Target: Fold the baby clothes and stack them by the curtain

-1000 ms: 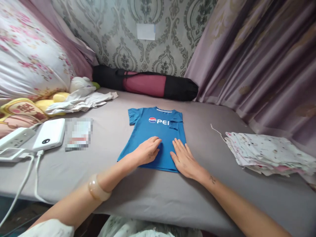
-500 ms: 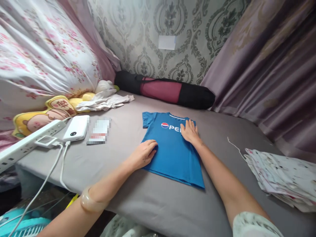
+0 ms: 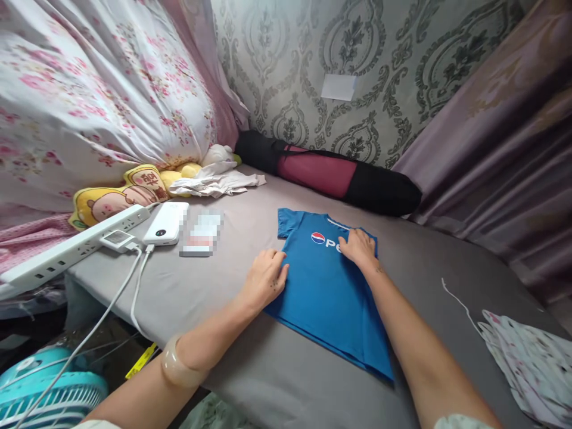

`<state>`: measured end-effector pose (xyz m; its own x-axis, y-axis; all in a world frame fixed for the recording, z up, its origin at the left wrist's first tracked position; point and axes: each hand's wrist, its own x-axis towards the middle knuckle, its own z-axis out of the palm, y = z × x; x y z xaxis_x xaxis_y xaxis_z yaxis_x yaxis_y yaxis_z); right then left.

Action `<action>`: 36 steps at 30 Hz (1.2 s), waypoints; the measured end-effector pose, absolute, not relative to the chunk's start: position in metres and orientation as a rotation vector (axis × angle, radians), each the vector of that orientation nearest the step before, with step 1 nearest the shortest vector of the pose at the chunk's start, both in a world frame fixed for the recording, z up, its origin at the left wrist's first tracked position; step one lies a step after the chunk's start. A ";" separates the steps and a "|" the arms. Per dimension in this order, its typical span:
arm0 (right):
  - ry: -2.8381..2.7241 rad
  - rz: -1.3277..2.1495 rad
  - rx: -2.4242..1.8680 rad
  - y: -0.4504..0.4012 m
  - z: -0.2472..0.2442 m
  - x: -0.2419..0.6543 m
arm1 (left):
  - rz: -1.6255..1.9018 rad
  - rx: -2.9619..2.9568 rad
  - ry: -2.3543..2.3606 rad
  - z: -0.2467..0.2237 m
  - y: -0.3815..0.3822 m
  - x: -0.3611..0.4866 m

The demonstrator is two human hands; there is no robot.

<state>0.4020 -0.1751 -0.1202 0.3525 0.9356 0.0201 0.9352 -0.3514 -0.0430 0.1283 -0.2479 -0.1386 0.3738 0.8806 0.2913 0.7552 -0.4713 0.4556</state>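
A blue short-sleeved T-shirt (image 3: 330, 298) with a round red, white and blue logo and partly covered white letters lies spread front up on the grey sheet. My left hand (image 3: 267, 279) is at the shirt's left side edge, below the sleeve, with its fingers bent and the thumb apart from them. My right hand (image 3: 360, 245) rests on the upper right of the chest, close to the collar and shoulder, fingers slightly bent and apart. It covers part of the lettering, and the right sleeve is mostly hidden behind it.
A black and maroon long bag (image 3: 317, 173) lies along the wall. To the left are a power strip (image 3: 75, 250), a white power bank (image 3: 166, 223), a pale crumpled cloth (image 3: 218, 180) and a pig cushion (image 3: 114, 202). Folded patterned fabric (image 3: 527, 357) lies at right, a teal fan (image 3: 49, 387) below the bed's edge.
The view has turned, so the scene sits differently in the picture. My left hand has slid outward to the shirt's left edge. My right hand's fingers, flat before, are now more bent.
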 end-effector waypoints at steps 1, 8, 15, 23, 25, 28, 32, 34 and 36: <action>-1.787 -0.033 -2.458 -0.169 -0.116 0.393 | 0.713 2.365 1.540 -0.137 -0.248 0.127; -1.935 0.252 -2.009 -0.112 -0.109 0.301 | 0.472 2.225 1.696 -0.133 -0.248 0.123; -1.866 0.439 -2.179 -0.086 -0.113 0.235 | 0.320 2.079 1.687 -0.126 -0.246 0.121; -1.748 0.486 -2.147 -0.074 -0.127 0.220 | 0.438 1.915 1.613 -0.129 -0.238 0.118; -1.686 0.540 -2.110 -0.071 -0.128 0.226 | 0.465 1.892 1.588 -0.130 -0.237 0.117; -1.559 0.619 -2.035 -0.068 -0.129 0.240 | 0.477 1.864 1.543 -0.129 -0.236 0.117; -1.326 0.720 -1.878 -0.071 -0.129 0.266 | 0.509 1.847 1.486 -0.124 -0.239 0.118; -1.201 0.743 -1.802 -0.076 -0.128 0.281 | 0.542 1.856 1.439 -0.121 -0.242 0.119; -1.099 0.756 -1.745 -0.083 -0.125 0.296 | 0.577 1.865 1.398 -0.118 -0.244 0.120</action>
